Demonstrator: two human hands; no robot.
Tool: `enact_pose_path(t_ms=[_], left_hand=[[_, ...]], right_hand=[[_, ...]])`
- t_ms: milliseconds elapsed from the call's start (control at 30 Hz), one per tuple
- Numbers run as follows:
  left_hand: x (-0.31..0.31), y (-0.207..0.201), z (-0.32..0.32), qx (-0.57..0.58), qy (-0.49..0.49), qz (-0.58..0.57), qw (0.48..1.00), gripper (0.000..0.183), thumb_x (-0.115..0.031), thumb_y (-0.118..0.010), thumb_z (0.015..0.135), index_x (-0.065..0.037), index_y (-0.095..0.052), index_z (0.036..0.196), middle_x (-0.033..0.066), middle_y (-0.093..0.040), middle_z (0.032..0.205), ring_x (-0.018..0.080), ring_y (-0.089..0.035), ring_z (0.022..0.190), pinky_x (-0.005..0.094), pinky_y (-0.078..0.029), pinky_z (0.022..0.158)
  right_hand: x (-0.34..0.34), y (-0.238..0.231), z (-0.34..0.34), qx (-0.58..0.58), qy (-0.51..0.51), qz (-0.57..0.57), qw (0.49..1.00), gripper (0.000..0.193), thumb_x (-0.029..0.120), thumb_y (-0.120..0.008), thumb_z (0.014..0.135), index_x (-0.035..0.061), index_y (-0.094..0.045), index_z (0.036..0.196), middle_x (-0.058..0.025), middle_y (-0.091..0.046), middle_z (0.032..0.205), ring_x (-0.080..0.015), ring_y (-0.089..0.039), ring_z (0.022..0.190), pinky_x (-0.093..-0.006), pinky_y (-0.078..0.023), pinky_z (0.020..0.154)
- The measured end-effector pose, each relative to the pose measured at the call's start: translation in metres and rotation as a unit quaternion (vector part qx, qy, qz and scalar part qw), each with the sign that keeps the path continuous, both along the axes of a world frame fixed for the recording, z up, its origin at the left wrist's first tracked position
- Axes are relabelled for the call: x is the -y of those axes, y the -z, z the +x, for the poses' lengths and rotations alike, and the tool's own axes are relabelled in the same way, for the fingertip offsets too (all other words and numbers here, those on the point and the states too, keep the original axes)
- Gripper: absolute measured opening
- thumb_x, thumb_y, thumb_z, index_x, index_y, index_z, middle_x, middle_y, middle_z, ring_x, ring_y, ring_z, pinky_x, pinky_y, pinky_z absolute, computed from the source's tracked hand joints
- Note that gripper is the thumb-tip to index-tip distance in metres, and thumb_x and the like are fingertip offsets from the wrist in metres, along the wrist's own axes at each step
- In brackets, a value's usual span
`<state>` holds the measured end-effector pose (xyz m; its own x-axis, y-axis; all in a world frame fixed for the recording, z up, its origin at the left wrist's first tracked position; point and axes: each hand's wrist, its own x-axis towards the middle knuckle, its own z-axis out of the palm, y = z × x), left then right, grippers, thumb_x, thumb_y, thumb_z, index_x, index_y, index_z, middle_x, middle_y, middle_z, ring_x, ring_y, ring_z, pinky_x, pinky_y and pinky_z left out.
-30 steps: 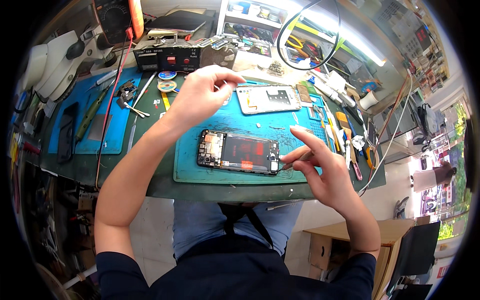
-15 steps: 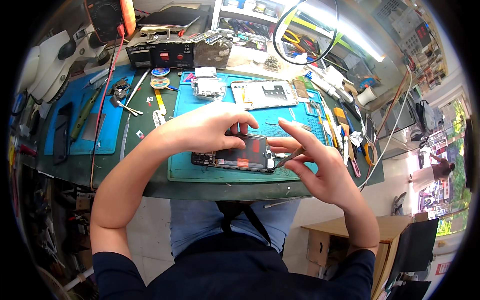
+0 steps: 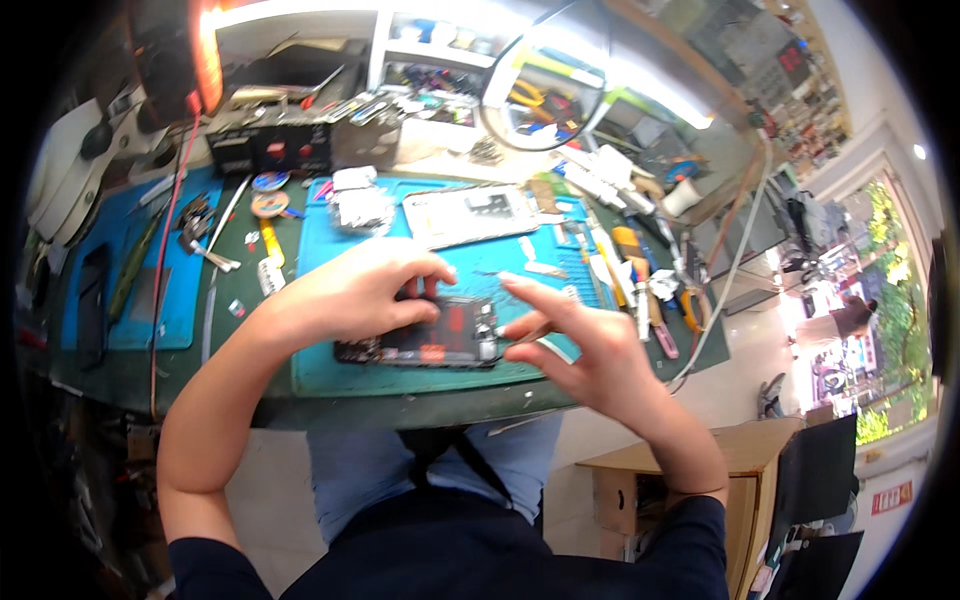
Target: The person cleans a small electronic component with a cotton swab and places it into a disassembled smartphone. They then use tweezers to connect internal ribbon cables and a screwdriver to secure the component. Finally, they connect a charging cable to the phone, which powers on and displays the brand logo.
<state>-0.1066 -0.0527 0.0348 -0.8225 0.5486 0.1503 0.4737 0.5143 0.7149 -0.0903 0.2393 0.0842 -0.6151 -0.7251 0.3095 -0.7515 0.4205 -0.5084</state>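
An opened smartphone (image 3: 452,335) lies flat on the teal work mat (image 3: 400,380), its dark inside facing up with a red patch in the middle. My left hand (image 3: 380,285) is closed on its far edge, the thumb resting on top and the fingers curled behind. At the phone's right end, my right hand (image 3: 595,345) pinches a thin pointed tool (image 3: 532,337), blurred, its tip close to the phone's corner. Behind the phone lies a pale phone back housing (image 3: 455,228). A clear plastic bag of parts (image 3: 360,210) sits left of that housing.
Brushes and hand tools (image 3: 630,255) crowd the right of the bench. At the left, a second blue mat (image 3: 180,315) carries a dark phone (image 3: 93,300) and a green pen-like tool (image 3: 133,265). A black power unit (image 3: 270,148) stands behind; a red cable (image 3: 165,270) hangs down in front.
The view has swung, shifting the bench, phone and both hands leftward and slightly down in the picture. Both hands keep their hold; the tool tip stays by the phone's right end.
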Motion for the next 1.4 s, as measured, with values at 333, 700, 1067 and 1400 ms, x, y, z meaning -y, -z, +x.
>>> enact_pose_path(t_ms=[333, 700, 1067, 1400], left_hand=[[-0.0016, -0.0036, -0.0007, -0.024, 0.004, -0.014, 1.000, 0.037, -0.009, -0.079, 0.087, 0.001, -0.072, 0.122, 0.0158, -0.073, 0.107, 0.0305, -0.069, 0.098, 0.0410, -0.056, 0.089], [-0.0020, -0.0009, -0.0003, -0.018, -0.005, -0.003, 1.000, 0.036, -0.009, -0.080, 0.087, 0.001, -0.072, 0.121, 0.0159, -0.073, 0.104, 0.0293, -0.069, 0.096, 0.0407, -0.057, 0.088], [-0.0019, -0.0008, -0.0003, -0.021, -0.002, -0.001, 1.000, 0.035, -0.010, -0.078, 0.087, 0.002, -0.072, 0.120, 0.0165, -0.073, 0.106, 0.0333, -0.069, 0.100, 0.0423, -0.056, 0.090], [-0.0015, -0.0043, 0.0037, 0.001, 0.016, -0.015, 1.000, 0.045, -0.018, -0.081, 0.088, 0.002, -0.068, 0.125, 0.0167, -0.068, 0.115, 0.0328, -0.064, 0.110, 0.0419, -0.052, 0.098]], right_hand=[[0.0020, 0.0038, -0.0011, 0.018, -0.008, -0.020, 1.000, 0.068, 0.002, -0.070, 0.096, 0.0172, -0.048, 0.158, -0.0105, -0.078, 0.101, -0.0274, -0.078, 0.091, -0.0375, -0.062, 0.077], [0.0003, 0.0026, -0.0007, 0.053, -0.013, -0.028, 0.998, 0.071, 0.015, -0.077, 0.093, 0.0182, -0.047, 0.158, -0.0096, -0.078, 0.102, -0.0275, -0.077, 0.089, -0.0373, -0.061, 0.073], [0.0044, 0.0045, 0.0013, 0.057, 0.002, -0.046, 0.997, 0.063, 0.011, -0.076, 0.095, 0.0179, -0.054, 0.153, -0.0090, -0.079, 0.098, -0.0284, -0.078, 0.086, -0.0376, -0.062, 0.071], [0.0005, 0.0017, 0.0027, 0.110, 0.037, -0.051, 0.992, 0.079, -0.003, -0.068, 0.098, 0.0142, -0.033, 0.167, -0.0101, -0.079, 0.096, -0.0235, -0.078, 0.082, -0.0325, -0.062, 0.078]])
